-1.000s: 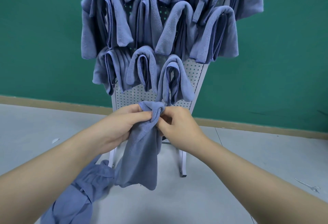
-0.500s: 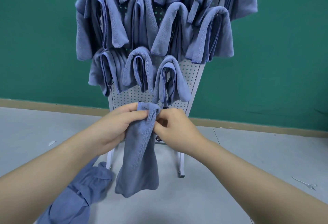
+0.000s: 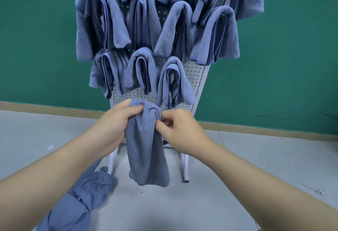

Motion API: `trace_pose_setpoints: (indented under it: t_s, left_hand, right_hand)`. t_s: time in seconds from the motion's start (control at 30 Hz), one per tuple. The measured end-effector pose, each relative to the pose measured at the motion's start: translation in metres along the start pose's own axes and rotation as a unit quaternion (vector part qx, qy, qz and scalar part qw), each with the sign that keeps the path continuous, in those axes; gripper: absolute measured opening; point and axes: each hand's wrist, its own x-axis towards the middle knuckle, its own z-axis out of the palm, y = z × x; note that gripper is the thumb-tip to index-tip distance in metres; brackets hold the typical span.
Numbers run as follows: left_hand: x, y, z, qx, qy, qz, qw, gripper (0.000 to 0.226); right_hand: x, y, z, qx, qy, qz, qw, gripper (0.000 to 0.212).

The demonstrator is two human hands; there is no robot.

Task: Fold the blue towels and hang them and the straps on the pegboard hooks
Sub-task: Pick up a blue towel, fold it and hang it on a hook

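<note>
While folded blue microfibre towel (image 3: pixel 146 148) hangs before white perforated pegboard (image 3: pixel 193 77) | my left hand (image 3: pixel 111 128) grips its top | right hand (image 3: pixel 179 130) pinches same fold.

folded blue towel (image 3: pixel 146 150) hanging lengthwise, low before towel-laden pegboard (image 3: pixel 196 77)
</note>
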Motion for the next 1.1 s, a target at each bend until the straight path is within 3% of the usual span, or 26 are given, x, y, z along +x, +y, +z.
trace_pose_setpoints:
  t_s: [0.13, 0.2, 0.37, 0.57, 0.63, 0.73, 0.77, 0.87, 0.97, 1.1]
  left_hand:
    - [0.004, 0.001, -0.006, 0.021, 0.084, 0.020, 0.996, 0.008]
    - [0.005, 0.001, -0.008, 0.029, 0.074, 0.004, 0.997, 0.005]
    - [0.004, -0.003, -0.008, 0.055, 0.011, -0.043, 0.998, 0.029]
    - [0.000, -0.002, -0.007, 0.122, -0.008, 0.003, 0.993, 0.030]
    - [-0.002, -0.004, -0.006, 0.162, -0.029, 0.023, 0.986, 0.042]
    - [-0.004, -0.004, -0.003, 0.182, -0.072, 0.046, 0.980, 0.024]
    - [-0.005, -0.004, -0.003, 0.187, -0.078, 0.053, 0.978, 0.028]
    - [-0.003, -0.007, -0.002, 0.189, -0.058, 0.074, 0.978, 0.042]
    - [0.000, -0.011, -0.002, 0.192, -0.033, 0.098, 0.976, 0.025]
    - [0.004, -0.010, -0.006, 0.174, 0.016, 0.113, 0.978, 0.023]
  right_hand:
    - [-0.002, -0.004, -0.001, -0.029, 0.007, -0.002, 1.000, 0.046]
    - [-0.002, -0.005, 0.000, -0.041, 0.006, 0.000, 0.999, 0.047]
    - [-0.003, -0.007, -0.001, -0.054, 0.006, -0.007, 0.998, 0.052]
    - [-0.002, -0.006, -0.001, -0.083, 0.009, 0.003, 0.997, 0.050]
    - [-0.001, -0.004, -0.002, -0.044, 0.009, 0.043, 0.998, 0.045]
    - [0.001, -0.006, -0.007, 0.075, -0.007, 0.117, 0.990, 0.036]
    - [0.002, -0.008, -0.010, 0.090, -0.008, 0.123, 0.988, 0.035]
    - [0.001, -0.011, -0.010, 0.092, -0.006, 0.111, 0.990, 0.035]
    - [0.002, -0.010, -0.008, 0.104, -0.023, 0.116, 0.988, 0.032]
    - [0.001, -0.016, -0.014, 0.158, -0.065, 0.106, 0.979, 0.013]
